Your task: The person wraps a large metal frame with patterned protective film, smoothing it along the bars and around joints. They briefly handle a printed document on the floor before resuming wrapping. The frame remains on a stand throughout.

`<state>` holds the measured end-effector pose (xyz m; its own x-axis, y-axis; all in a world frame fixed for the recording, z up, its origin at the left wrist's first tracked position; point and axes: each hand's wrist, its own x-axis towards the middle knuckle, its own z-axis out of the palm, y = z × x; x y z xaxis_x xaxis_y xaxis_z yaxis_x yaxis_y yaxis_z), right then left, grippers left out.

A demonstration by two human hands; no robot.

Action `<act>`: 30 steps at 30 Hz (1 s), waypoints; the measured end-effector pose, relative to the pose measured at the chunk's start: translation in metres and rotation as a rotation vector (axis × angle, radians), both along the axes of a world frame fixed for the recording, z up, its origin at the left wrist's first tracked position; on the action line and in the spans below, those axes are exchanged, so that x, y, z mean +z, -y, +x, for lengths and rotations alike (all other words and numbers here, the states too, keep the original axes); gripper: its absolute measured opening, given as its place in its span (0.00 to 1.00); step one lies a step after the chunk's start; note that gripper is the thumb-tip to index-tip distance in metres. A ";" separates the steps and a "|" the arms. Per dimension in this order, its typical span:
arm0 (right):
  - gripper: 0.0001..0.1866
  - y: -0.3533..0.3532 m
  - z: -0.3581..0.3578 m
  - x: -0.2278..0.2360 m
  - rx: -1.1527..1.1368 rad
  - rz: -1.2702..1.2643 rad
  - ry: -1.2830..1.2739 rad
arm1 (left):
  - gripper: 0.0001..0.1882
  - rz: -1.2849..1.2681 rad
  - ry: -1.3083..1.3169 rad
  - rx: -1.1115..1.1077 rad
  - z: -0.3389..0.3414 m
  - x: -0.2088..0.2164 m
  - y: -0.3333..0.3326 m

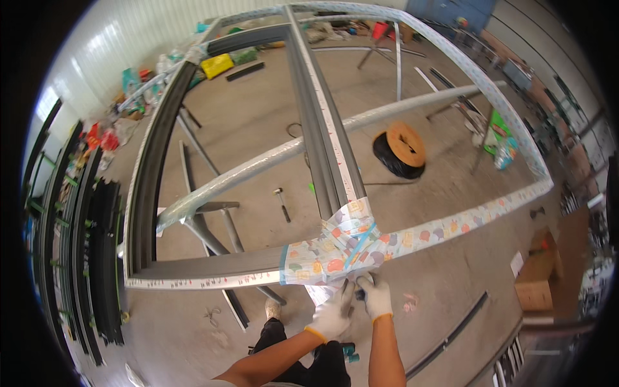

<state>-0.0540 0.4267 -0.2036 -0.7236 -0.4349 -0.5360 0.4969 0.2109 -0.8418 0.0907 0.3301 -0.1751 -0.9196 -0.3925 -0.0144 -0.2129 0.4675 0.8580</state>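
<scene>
A large window frame (206, 266) with dark grey profiles and white edging spans the view. Patterned wrapping film (332, 255), printed with animals and edged in blue, covers its near joint and right-hand bar. Just below that joint, my left hand (332, 314) in a white glove has its fingers closed close to the film's lower edge. Beside it, my right hand (376, 298), also gloved, is closed with a small dark shape at its fingers. What either hand holds is too small to make out. A white sheet or film end (318, 295) hangs by my left hand.
A plastic-wrapped support bar (258, 158) runs under the frame. On the floor lie a hammer (282, 205), an orange-brown spool (405, 146) with black material and a dark strip (451, 335). Dark profiles (74, 238) stand at left; a cardboard box (535, 293) sits at right.
</scene>
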 end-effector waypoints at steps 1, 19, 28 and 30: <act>0.27 0.002 -0.002 -0.001 -0.043 0.001 0.004 | 0.30 -0.051 -0.021 -0.141 0.017 0.027 0.008; 0.21 0.167 -0.050 -0.095 -0.320 -0.230 0.142 | 0.37 -0.361 0.668 -0.406 -0.094 0.145 0.256; 0.19 0.064 -0.007 0.091 -0.435 -0.022 -0.009 | 0.20 -0.518 0.273 0.242 -0.027 0.260 0.239; 0.18 0.034 0.047 0.164 -0.449 -0.215 -0.064 | 0.24 -0.782 -0.035 0.077 0.001 0.276 0.191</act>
